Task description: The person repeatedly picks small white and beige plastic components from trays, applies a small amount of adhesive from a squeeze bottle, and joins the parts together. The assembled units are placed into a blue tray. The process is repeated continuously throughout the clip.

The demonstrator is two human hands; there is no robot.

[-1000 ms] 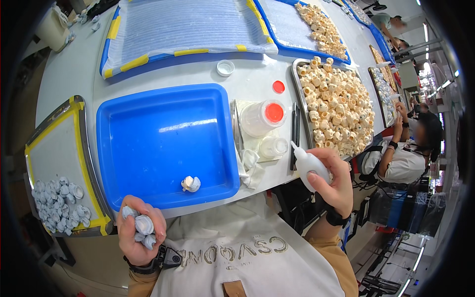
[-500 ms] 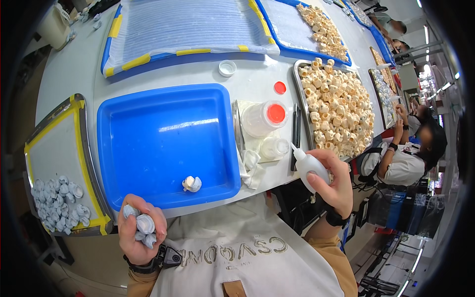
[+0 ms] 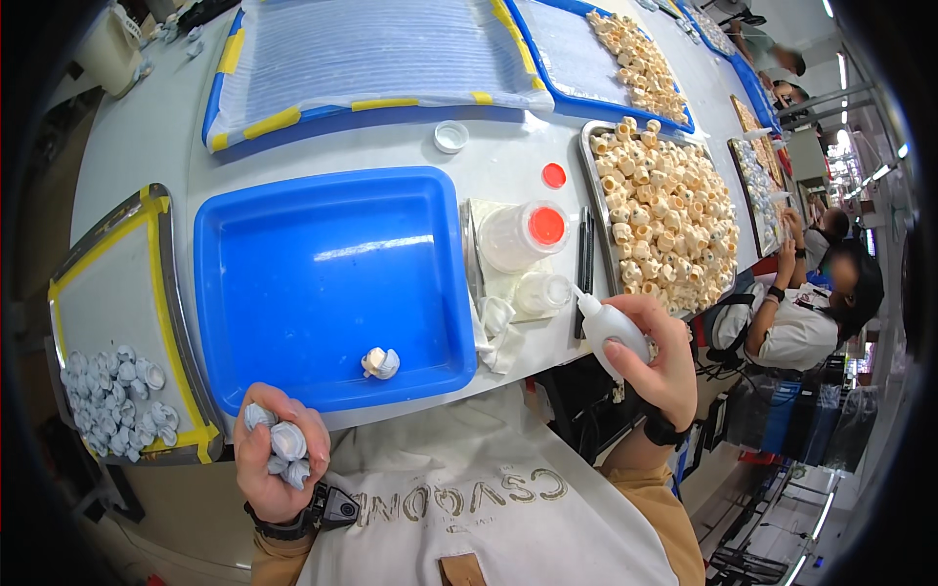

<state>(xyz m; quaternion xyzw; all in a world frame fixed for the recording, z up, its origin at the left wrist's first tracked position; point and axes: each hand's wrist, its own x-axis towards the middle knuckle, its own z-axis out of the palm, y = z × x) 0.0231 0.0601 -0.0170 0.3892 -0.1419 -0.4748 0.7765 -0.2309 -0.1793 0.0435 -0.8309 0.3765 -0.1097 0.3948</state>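
Note:
Near the front edge of the table, my left hand [image 3: 253,471] is closed around several small pale blue, petal-like cups [image 3: 288,441]. My right hand [image 3: 671,369] grips a white squeeze bottle [image 3: 616,332] with a thin nozzle that points up and to the left. Between the hands lies a blue plastic tray [image 3: 322,254]. In its near right part rests a single small piece [image 3: 380,363], part cream and part pale blue. To the left, a yellow-taped board [image 3: 112,283] carries a cluster of similar pale blue cups [image 3: 119,400].
A metal tray [image 3: 592,161] heaped with cream cups [image 3: 669,210] stands right. Nearer are a red-topped clear jar [image 3: 508,237], a smaller jar [image 3: 543,293], a crumpled cloth [image 3: 496,342] and dark rods [image 3: 585,254]. Paper-lined trays [image 3: 381,59] lie behind. Another person [image 3: 796,327] sits far right.

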